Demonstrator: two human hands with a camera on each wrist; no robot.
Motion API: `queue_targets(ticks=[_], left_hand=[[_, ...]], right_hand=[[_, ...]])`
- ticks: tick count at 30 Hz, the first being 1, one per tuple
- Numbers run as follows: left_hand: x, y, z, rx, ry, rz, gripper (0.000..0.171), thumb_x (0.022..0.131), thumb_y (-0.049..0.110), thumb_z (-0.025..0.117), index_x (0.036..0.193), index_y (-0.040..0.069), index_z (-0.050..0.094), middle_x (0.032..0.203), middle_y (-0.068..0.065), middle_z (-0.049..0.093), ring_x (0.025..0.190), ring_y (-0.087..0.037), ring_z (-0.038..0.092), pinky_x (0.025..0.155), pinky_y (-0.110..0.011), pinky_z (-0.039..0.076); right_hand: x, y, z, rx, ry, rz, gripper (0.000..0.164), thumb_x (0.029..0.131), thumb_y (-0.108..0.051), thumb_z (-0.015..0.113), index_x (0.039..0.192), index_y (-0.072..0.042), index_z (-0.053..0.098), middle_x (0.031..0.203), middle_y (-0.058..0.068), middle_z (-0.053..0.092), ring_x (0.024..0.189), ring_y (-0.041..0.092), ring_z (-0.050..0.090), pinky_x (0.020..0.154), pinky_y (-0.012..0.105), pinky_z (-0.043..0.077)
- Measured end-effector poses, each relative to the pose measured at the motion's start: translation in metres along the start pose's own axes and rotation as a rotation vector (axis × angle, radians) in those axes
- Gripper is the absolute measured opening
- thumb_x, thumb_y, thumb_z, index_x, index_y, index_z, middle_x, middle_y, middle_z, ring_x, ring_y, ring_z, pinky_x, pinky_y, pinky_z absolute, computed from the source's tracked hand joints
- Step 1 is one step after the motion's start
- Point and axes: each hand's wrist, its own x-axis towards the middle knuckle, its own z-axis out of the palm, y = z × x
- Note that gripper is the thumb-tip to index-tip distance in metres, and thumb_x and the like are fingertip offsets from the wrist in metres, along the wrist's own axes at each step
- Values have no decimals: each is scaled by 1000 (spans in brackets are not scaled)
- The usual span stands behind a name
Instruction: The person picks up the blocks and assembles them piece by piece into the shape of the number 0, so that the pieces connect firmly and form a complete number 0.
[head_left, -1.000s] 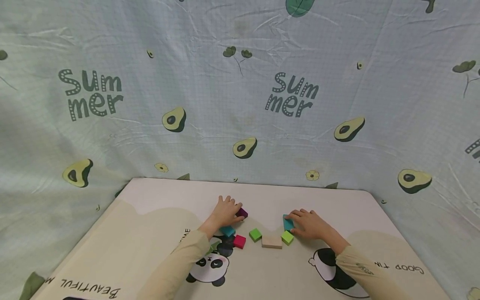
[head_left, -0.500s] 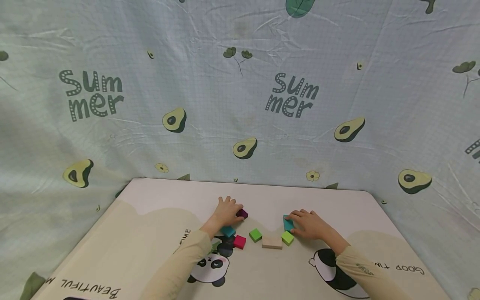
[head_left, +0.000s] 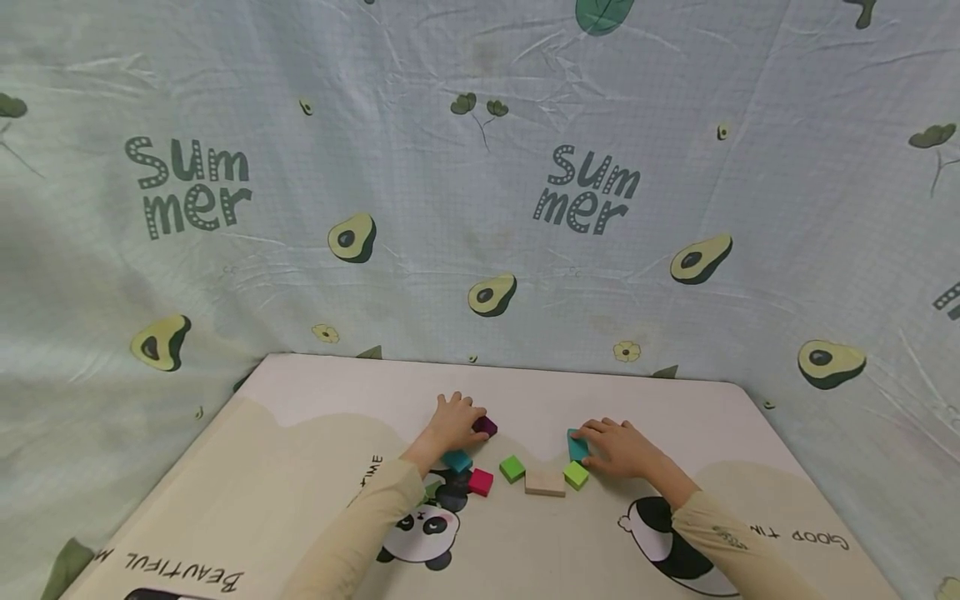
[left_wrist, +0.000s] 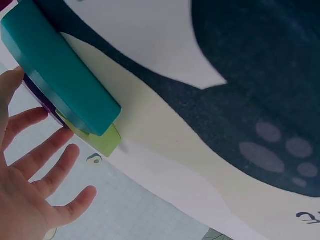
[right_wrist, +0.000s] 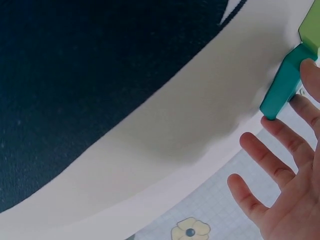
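Observation:
My left hand [head_left: 452, 423] pinches a dark purple block [head_left: 486, 427] between thumb and fingers, its outer fingers spread. Nearer along the wrist lies a teal block [head_left: 457, 461]; in the left wrist view this teal block [left_wrist: 62, 70] partly covers the purple block [left_wrist: 46, 102] and a light green block [left_wrist: 111, 141]. My right hand [head_left: 617, 447] holds another teal block [head_left: 577, 446] lying on the table, thumb on the near side and fingertips at the far end. In the right wrist view that teal block [right_wrist: 283, 85] meets a lime green block [right_wrist: 311, 32].
Between the hands, a red block [head_left: 481, 482], a green block [head_left: 512, 468], a plain wooden block [head_left: 545, 483] and a lime block [head_left: 576, 475] form a curved row. They lie on a printed table top [head_left: 315, 392]. A patterned curtain [head_left: 420, 183] hangs behind its far edge.
The head view has shifted very slightly. Both hands and all the blocks keep their places.

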Motion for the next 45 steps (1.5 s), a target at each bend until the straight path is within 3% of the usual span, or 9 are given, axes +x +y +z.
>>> queue_targets(ticks=[11,27,35,45], left_hand=[[-2,-2,2,-80,1,61,37,75,37,67,104,15,63,95,-9,61,86,-24,49,74,-48,40],[-5,2,3,41,54,252,35,76,40,64,106,23,59,98,-1,58,85,-21,48,72,-43,42],[-5,3,4,75,64,292,34,75,42,64,104,24,58,98,1,58,86,-20,49,72,-42,42],[-2,2,5,64,16,301,39,76,45,63,111,26,59,106,1,58,93,-21,49,78,-45,42]], right_hand=[[0,-1,-1,10,-2,-1,39,82,-35,61,117,-18,54,116,5,56,101,26,52,73,48,41],[-2,1,0,-9,2,3,41,82,-35,60,118,-18,54,116,4,55,100,25,53,72,47,42],[-3,1,1,-16,7,1,40,82,-35,60,118,-18,55,116,4,55,100,25,53,73,47,42],[-2,0,0,-21,-2,3,42,82,-36,59,120,-19,54,117,5,55,101,25,53,74,48,42]])
